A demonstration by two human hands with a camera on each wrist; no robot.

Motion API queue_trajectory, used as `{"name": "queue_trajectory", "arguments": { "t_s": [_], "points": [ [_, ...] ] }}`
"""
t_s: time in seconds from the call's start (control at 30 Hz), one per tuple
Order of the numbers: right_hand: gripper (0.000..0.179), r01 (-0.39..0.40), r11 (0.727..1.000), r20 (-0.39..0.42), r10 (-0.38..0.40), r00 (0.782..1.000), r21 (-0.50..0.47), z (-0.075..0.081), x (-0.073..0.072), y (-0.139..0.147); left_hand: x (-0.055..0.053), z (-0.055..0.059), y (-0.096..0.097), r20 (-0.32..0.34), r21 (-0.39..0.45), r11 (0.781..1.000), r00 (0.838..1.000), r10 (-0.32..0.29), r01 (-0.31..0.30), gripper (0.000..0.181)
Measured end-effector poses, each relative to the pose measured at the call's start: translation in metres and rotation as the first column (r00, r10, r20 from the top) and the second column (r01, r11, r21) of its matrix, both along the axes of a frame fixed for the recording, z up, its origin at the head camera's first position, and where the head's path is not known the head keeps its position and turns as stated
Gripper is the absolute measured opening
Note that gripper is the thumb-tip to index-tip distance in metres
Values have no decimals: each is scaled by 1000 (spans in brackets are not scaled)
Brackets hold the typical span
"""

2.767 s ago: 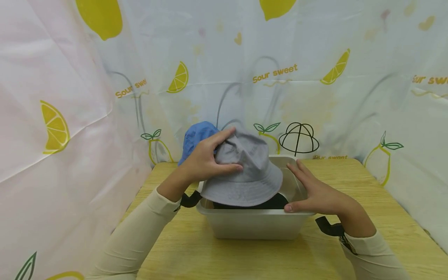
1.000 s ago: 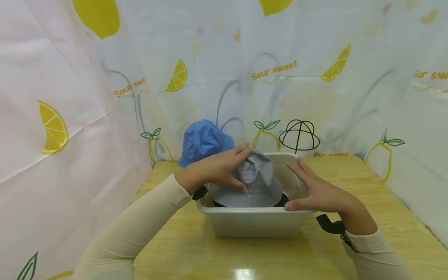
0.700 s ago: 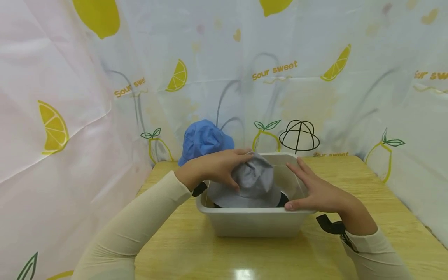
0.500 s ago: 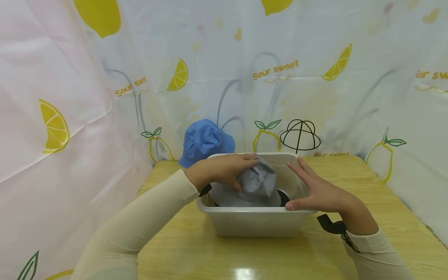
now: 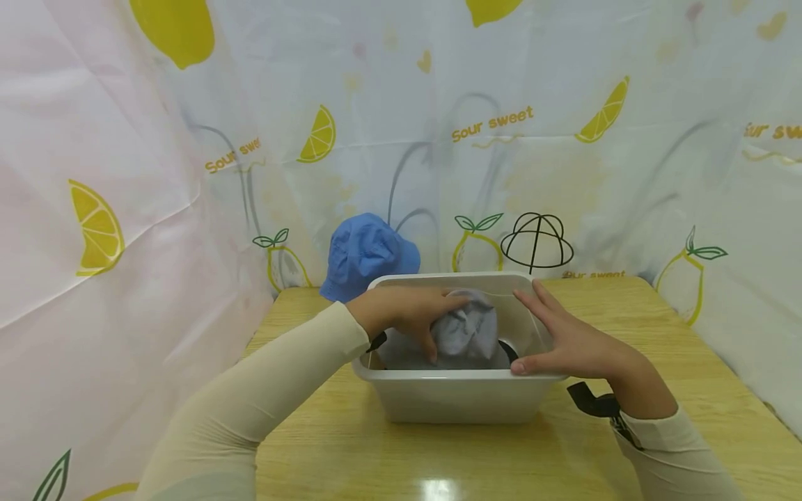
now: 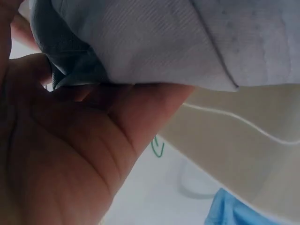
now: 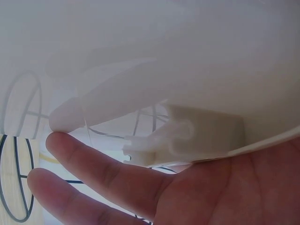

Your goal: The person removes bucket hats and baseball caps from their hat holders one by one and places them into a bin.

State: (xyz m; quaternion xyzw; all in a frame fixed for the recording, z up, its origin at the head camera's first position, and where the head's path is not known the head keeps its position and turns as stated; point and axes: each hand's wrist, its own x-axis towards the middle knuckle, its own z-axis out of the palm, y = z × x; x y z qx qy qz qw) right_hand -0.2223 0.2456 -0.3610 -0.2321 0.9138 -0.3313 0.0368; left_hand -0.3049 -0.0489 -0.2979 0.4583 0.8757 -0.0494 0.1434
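Note:
A grey bucket hat (image 5: 466,327) lies crown up inside a pale plastic bin (image 5: 464,396). My left hand (image 5: 413,313) reaches in over the bin's left side and holds the hat's crown between thumb and fingers; in the left wrist view the hat's cloth (image 6: 150,42) lies against the fingers. Beneath the hat, part of a black item (image 5: 509,351) shows; its kind is hidden. My right hand (image 5: 573,344) rests on the bin's right rim, thumb at the front edge and fingers extended along the side. In the right wrist view those fingers (image 7: 108,173) are straight beside the glossy wall.
A blue bucket hat (image 5: 370,254) sits behind the bin at the back left. A black wire hat stand (image 5: 535,241) rises behind its right side. The wooden table (image 5: 326,438) is enclosed by a lemon-print curtain (image 5: 388,90) at back and sides.
My left hand has lowered the grey hat into the bin and shifted slightly right, covering more of the black item and uncovering the blue hat. The right hand stays on the rim.

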Motion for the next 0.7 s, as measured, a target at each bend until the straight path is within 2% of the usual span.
{"name": "queue_trajectory", "arguments": {
  "t_s": [0.1, 0.27, 0.53, 0.7],
  "points": [
    [115, 0, 1000, 3, 0, 1000, -5, 1, 0, 0, -2, -5, 2, 4, -21, 1000, 1000, 14, -14, 119],
    [115, 1, 1000, 2, -1, 1000, -12, 1, 1, -1, -6, -11, 8, -15, -67, 998, 1000, -2, 1, 116],
    [115, 1, 1000, 0, -1, 1000, -18, -1, 1, -1, -11, -20, 17, 35, -127, 992, 999, 27, -22, 111],
    [115, -2, 1000, -11, 2, 1000, 0, -1, 0, 0, -12, -23, 20, 21, -142, 989, 999, 32, -29, 107]
  ]
}}
